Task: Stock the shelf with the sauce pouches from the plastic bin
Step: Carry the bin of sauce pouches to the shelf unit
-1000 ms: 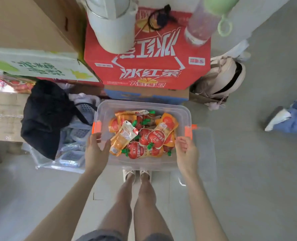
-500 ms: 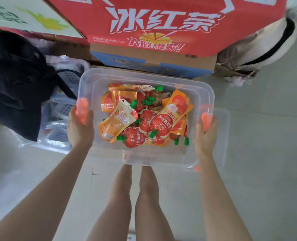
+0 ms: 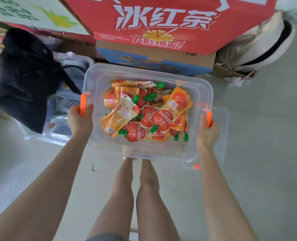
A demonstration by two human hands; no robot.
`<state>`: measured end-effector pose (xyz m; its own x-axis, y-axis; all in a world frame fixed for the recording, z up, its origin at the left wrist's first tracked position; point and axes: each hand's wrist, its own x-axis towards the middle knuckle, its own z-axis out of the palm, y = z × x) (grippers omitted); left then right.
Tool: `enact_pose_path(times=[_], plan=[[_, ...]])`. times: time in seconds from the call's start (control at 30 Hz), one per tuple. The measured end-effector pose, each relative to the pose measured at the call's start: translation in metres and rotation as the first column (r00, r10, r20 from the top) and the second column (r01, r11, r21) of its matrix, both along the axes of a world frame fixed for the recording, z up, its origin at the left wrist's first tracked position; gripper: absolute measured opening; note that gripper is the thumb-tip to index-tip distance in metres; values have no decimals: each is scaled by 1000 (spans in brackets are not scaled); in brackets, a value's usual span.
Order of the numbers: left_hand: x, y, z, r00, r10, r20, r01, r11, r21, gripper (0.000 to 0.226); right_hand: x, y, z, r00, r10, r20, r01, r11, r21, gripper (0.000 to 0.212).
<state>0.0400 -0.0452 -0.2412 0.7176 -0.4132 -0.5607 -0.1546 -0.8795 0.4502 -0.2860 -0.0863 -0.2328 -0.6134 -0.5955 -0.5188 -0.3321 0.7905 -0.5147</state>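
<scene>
Both hands have shifted from the near rim out to the orange clips since a second ago, and the plastic bin (image 3: 99,79) now hides the feet that showed below it then.

Pale, smooth floor tiles (image 3: 269,171) fill the lower view. At 12 o'clock of the bin stands a glossy red carton (image 3: 161,26) with large white lettering, stacked on a brown and blue cardboard box (image 3: 154,56) that sits just beside the bin's far rim. A white and green carton (image 3: 31,13) lies at 11 o'clock. A soft black bag (image 3: 26,75) slumps at 9 o'clock over plastic-wrapped baskets (image 3: 66,105), close against the left side. A cream fabric backpack (image 3: 253,44) with a dark zip band leans at 1 o'clock.

The bin is clear, rectangular and round-cornered, held over the bare legs (image 3: 126,197). A clear lid (image 3: 221,136) lies on the floor at 3 o'clock, partly behind it. Inside, the sauce pouches (image 3: 165,117) are heaped loosely: flat, shiny, orange and red with tomato prints, overlapping at all angles.

The left hand (image 3: 80,120) curls round the left clip (image 3: 83,106) at 9 o'clock; the right hand (image 3: 207,134) curls round the right clip (image 3: 209,119) at 3 o'clock. Small green screw caps (image 3: 136,98) stick out among the pouches.
</scene>
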Motion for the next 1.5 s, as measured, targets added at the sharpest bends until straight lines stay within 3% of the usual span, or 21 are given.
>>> enact_pose_path(times=[0.2, 0.37, 0.5, 0.63, 0.77, 1.0, 1.3, 1.5], plan=[[3, 36, 43, 999, 48, -1, -48, 999, -19, 38, 2, 26, 39, 1000, 24, 19, -24, 1000, 9, 32], [3, 105, 101, 975, 213, -67, -217, 974, -67, 33, 9, 57, 87, 988, 150, 41, -150, 989, -5, 33], [0, 181, 139, 897, 437, -67, -440, 897, -45, 29, 30, 75, 128, 943, 325, 67, -322, 946, -43, 29], [-1, 267, 161, 780, 622, -60, -623, 782, 7, 36, 61, 95, 149, 857, 506, 100, -502, 863, -57, 24], [-1, 349, 174, 654, 754, -58, -756, 655, -10, 40, 107, 123, 162, 746, 655, 118, -655, 754, -45, 33], [9, 475, 198, 395, 918, -32, -918, 393, -52, 51, 205, 198, 191, 553, 818, 157, -819, 568, -79, 36], [40, 615, 217, 78, 994, -81, -979, 61, -193, 56, 339, 318, 224, 258, 954, 153, -948, 281, -153, 29], [49, 695, 227, -215, 973, -80, -946, -227, -231, 57, 444, 406, 233, -30, 981, 191, -981, 8, -195, 33]])
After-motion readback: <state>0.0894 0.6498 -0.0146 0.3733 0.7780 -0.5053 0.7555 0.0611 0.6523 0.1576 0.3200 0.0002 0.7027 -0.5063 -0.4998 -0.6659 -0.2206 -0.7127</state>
